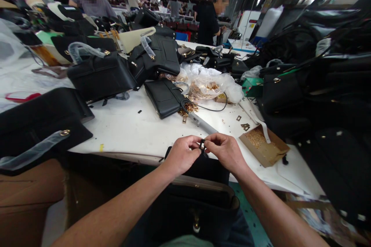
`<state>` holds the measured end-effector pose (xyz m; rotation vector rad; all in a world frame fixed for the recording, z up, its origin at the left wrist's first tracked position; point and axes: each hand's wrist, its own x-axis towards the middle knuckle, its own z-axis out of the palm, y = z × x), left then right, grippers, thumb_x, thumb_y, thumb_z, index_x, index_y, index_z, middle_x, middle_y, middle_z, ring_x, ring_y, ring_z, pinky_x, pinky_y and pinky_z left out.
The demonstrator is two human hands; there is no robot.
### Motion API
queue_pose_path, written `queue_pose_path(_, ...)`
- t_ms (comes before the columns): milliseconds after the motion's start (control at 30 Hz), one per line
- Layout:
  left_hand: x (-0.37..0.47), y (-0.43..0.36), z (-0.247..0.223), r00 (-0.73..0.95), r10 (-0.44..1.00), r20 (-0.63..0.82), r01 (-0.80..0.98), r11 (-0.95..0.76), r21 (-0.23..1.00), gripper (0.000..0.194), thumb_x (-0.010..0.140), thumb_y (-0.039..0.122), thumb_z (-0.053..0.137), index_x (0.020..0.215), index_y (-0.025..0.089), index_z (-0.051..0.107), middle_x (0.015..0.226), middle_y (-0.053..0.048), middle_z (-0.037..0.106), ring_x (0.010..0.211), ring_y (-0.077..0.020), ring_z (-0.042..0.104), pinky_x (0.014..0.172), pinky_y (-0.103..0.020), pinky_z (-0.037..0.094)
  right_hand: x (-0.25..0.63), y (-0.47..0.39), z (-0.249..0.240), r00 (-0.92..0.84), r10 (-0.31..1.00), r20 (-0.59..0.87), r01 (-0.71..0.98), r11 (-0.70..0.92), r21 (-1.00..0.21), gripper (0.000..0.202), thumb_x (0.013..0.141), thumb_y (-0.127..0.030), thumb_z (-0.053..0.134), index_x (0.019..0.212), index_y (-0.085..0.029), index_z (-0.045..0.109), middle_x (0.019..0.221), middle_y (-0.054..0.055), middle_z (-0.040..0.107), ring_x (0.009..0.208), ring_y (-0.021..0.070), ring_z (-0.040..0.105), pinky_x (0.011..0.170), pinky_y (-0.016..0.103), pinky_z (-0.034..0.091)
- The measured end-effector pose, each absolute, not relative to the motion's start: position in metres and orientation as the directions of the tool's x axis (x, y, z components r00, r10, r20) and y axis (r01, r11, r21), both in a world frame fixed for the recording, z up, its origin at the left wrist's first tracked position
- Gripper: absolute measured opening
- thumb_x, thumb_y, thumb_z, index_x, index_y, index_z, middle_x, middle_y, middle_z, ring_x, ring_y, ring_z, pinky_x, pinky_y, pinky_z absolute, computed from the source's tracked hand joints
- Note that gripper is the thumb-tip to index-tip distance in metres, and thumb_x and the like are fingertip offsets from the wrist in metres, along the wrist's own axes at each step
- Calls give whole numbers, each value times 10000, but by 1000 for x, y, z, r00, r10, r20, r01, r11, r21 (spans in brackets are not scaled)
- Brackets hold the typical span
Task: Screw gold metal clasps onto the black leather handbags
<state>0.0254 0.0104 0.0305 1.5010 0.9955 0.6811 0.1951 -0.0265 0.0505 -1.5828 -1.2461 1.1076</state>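
Note:
My left hand (186, 153) and my right hand (225, 150) meet at the table's front edge, fingertips pinched around a small dark rectangular buckle (202, 145). Its exact make is too small to tell. Below them a black handbag (199, 200) rests on my lap, its top open and a metal clasp on its front. The bag's raised black flap (199, 168) lies just under my hands. Beyond my fingers is a grey tool handle (203, 122) with a black cord, and its near end is hidden behind my hands.
A cardboard box (269, 150) of small gold parts stands right, near loose rectangular metal frames (245, 126). Gold fittings (189, 107) lie by a black bag (164, 96) and plastic bags (214, 85). More black handbags (101, 75) crowd the left; a co-worker (207, 19) stands behind.

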Motion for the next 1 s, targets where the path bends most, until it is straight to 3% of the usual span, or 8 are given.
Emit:
queue_pose_path(100,25,12,28,480,865,-147,242,31,970,345,758,154,590,1069,172,737,851,-21,760,769,-175,687,693,-256,474,197,-24,50,111,981,-161,259,-185,-948,150,775,-281,657,772,-157,740,643,4,702,581,121,586,577,233,423)
queue_pose_path(233,23,14,25,479,867,-137,323,-30,946,444,828,226,587,1264,176,649,956,-32,773,814,-185,689,755,-285,479,201,-12,42,128,968,-218,249,-244,-937,150,759,-281,655,775,-155,734,618,14,702,578,128,592,588,240,434)
queue_pose_path(367,22,16,19,470,874,-119,347,-59,936,575,819,223,614,1387,169,540,1030,-48,762,895,-192,686,847,-305,472,205,1,27,95,933,-347,108,-356,-928,137,708,-281,671,733,-150,702,600,21,685,569,133,624,566,233,442)
queue_pose_path(533,17,13,15,557,774,-300,298,151,943,544,752,207,652,1283,112,583,668,30,664,597,-134,583,596,-250,389,202,-6,14,18,879,-476,20,-477,-879,164,681,-300,670,706,-139,685,608,24,677,517,119,628,501,208,431)
queue_pose_path(633,13,12,16,578,713,-396,335,235,912,556,741,202,655,1284,111,573,655,38,662,566,-126,566,556,-238,358,197,-14,10,-7,856,-517,-15,-517,-856,169,678,-309,681,705,-142,687,624,22,684,518,112,631,497,199,448)
queue_pose_path(700,13,13,15,542,746,-386,403,173,899,547,744,197,664,1279,125,575,706,16,702,618,-150,615,594,-253,406,195,-13,7,16,848,-530,-32,-529,-848,159,675,-306,688,701,-149,682,617,21,686,517,108,627,470,184,431)
queue_pose_path(867,11,19,13,451,871,-194,609,-141,781,435,755,234,730,1175,209,619,970,-39,768,913,-225,698,810,-324,484,193,-2,0,47,835,-549,-16,-548,-836,129,689,-280,679,708,-152,692,570,27,689,485,102,604,412,163,382)
queue_pose_path(1000,2,15,13,452,874,-177,696,-221,683,310,785,339,749,1054,230,639,1017,-41,766,998,-257,692,868,-359,477,192,1,1,26,829,-558,18,-559,-829,134,698,-275,679,711,-143,700,547,27,678,461,100,590,419,169,394)
